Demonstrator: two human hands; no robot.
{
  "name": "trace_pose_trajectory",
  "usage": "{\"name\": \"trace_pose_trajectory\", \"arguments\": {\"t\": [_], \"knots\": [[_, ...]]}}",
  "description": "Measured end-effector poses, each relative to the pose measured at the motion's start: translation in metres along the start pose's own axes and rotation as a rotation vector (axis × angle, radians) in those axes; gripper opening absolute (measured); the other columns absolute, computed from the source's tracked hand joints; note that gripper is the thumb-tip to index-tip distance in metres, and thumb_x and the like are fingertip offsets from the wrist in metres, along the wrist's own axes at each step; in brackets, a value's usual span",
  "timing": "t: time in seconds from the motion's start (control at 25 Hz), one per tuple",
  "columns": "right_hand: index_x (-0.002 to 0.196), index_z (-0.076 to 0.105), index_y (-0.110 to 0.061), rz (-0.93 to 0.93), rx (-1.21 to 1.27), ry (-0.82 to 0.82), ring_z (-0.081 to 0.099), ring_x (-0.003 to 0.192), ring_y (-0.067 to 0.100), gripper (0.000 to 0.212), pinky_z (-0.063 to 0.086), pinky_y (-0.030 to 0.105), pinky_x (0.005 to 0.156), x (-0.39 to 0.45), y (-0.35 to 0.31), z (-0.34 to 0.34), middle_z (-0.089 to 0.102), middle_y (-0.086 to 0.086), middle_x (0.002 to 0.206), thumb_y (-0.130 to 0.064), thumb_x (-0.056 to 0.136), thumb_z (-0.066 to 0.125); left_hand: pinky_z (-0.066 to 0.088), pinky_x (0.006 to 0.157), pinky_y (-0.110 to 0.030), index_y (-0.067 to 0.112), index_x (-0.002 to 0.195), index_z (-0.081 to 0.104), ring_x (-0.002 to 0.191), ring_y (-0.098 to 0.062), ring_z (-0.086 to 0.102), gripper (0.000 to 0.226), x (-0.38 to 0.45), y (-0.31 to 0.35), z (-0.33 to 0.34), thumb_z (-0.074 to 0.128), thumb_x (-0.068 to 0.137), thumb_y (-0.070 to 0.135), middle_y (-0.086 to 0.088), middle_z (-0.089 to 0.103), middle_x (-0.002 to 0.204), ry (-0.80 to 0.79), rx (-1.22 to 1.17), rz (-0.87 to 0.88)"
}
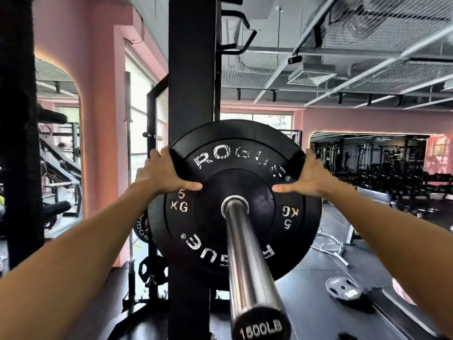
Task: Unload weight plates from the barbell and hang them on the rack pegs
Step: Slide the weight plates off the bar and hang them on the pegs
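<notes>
— Right up close, the chrome barbell sleeve (pixel 247 261), smooth and round, black end cap reading 1500LB.

— And on it, a black rubber 5 KG bumper plate (pixel 235 204), worn white lettering.

— Left hand (pixel 159 175) and right hand (pixel 311 175) both clasp its upper rim, thumbs pressing its face, beside the black rack upright (pixel 192 82).
</notes>
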State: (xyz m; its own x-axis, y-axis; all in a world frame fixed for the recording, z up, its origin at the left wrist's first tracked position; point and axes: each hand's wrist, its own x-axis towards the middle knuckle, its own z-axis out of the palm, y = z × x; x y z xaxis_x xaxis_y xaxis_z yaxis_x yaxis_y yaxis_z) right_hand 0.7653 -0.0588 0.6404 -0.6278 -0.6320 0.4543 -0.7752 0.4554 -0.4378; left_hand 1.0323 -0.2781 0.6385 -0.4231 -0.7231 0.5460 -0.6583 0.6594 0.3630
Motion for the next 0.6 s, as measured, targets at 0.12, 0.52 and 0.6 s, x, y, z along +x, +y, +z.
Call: {"name": "trace_pose_trajectory", "arguments": {"t": [0.12,0.52,0.6], "knots": [[0.146,0.012,-0.019,0.003,0.108,0.078,0.038,0.133,0.039,0.144,0.037,0.050,0.109,0.023,0.003,0.016,0.031,0.019,0.146,-0.060,0.032,0.090,0.044,0.100,-0.054,0.008,0.140,0.026,0.127,-0.035,0.046,0.141,0.021,-0.003,0.015,0.087,0.029,0.069,-0.015,0.041,0.137,0.051,-0.082,-0.009],[0.137,0.022,-0.011,0.089,0.336,0.102,0.050,0.124,0.033,0.127,0.043,0.044,0.104,0.019,0.016,0.015,0.052,0.011,0.134,-0.045,0.039,0.095,0.049,0.093,-0.051,0.014,0.115,0.030,0.114,-0.032,0.054,0.133,0.019,-0.005,0.013,0.089,0.005,0.063,-0.009,0.052,0.121,0.065,-0.349,-0.055],[0.132,0.026,-0.012,0.074,0.349,0.101,0.052,0.121,0.032,0.120,0.044,0.043,0.103,0.006,0.013,0.007,0.053,0.011,0.131,-0.044,0.040,0.095,0.049,0.092,-0.051,0.013,0.115,0.031,0.112,-0.033,0.054,0.128,0.005,-0.003,0.006,0.093,0.012,0.058,-0.009,0.052,0.120,0.082,-0.338,-0.061]]}}
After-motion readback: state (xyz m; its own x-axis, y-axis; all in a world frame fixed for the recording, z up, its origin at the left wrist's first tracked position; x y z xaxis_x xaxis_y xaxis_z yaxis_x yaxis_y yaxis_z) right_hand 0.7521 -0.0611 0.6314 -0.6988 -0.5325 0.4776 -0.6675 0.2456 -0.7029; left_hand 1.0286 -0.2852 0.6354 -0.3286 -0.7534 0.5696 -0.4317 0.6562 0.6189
